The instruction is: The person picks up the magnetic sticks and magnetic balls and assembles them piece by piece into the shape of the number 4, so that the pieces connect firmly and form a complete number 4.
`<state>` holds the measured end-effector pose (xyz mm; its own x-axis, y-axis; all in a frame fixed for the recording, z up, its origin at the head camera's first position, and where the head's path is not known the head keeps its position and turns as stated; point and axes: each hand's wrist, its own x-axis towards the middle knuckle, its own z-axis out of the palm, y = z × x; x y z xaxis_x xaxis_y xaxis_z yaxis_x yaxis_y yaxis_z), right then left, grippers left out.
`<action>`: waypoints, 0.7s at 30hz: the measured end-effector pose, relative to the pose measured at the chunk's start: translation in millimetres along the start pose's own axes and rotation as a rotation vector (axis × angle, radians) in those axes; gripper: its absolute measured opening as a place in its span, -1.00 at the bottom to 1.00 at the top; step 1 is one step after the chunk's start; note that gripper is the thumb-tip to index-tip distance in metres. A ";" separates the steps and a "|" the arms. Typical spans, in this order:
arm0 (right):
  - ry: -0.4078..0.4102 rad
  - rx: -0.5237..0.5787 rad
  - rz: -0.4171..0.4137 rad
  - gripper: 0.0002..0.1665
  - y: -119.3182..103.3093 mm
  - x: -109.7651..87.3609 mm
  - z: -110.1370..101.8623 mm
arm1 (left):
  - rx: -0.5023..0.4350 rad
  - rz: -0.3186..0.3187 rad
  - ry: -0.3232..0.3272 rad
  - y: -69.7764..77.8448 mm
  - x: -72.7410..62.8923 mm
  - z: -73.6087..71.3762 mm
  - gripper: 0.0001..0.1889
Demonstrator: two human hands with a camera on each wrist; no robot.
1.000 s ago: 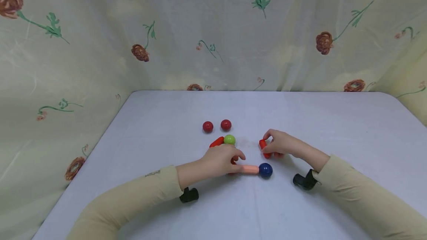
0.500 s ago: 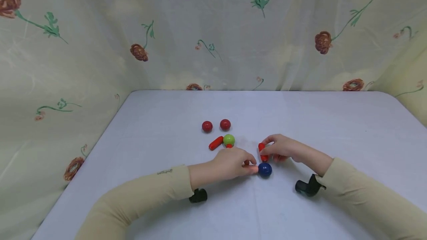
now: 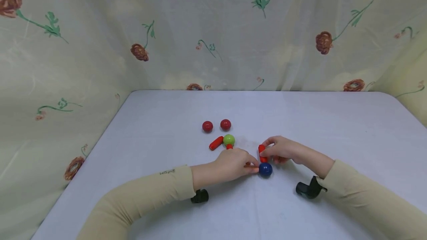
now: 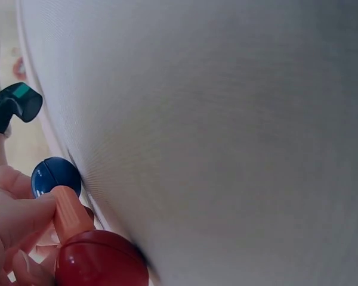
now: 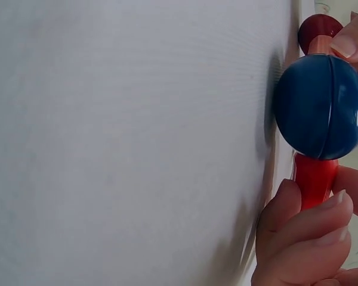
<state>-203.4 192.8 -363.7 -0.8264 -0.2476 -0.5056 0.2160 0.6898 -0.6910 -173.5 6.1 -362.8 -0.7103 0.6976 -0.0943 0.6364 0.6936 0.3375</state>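
Note:
A blue ball (image 3: 265, 170) lies on the table at one end of a salmon-coloured stick (image 4: 73, 214). At that stick's other end is a dark red ball (image 4: 101, 259), which the hand hides in the head view. My left hand (image 3: 233, 165) pinches the salmon stick close to the blue ball. Between thumb and fingers, my right hand (image 3: 283, 149) holds a bright red stick (image 3: 262, 153). Its near end meets the blue ball; whether it sits in a hole cannot be seen.
Beyond my left hand, a green ball (image 3: 229, 139) has a red stick (image 3: 216, 143) at its left and another red stick end (image 3: 229, 146) in front, partly hidden. Two red balls, one left (image 3: 207, 126) and one right (image 3: 225, 124), lie farther back. A floral curtain (image 3: 213, 29) hangs behind the table.
My left hand has slid right along the salmon stick toward the blue ball. My right hand has come nearer, bringing the red stick's end to the ball. The blue ball has hardly moved.

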 end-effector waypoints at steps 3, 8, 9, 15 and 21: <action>-0.006 0.007 -0.001 -0.42 0.8 -1.9 0.1 | -0.005 0.002 0.001 -0.5 0.1 0.5 -0.74; -0.023 0.010 -0.007 -0.30 4.4 -8.0 0.7 | -0.007 -0.002 0.001 -0.4 -0.2 0.4 -0.74; -0.027 0.013 -0.008 -0.28 5.2 -9.3 1.0 | -0.005 -0.003 0.002 -0.3 -0.3 0.4 -0.74; -0.051 0.056 -0.035 -0.26 10.2 -18.1 2.7 | 0.008 -0.006 0.004 0.9 -0.8 0.0 -0.73; -0.077 0.125 -0.078 -0.25 14.5 -26.1 6.0 | 0.012 -0.006 0.006 0.8 -1.0 0.3 -0.73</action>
<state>-175.6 205.1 -363.6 -0.8019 -0.3518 -0.4829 0.2200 0.5776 -0.7861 -172.3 6.0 -362.7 -0.7157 0.6924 -0.0909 0.6357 0.6999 0.3256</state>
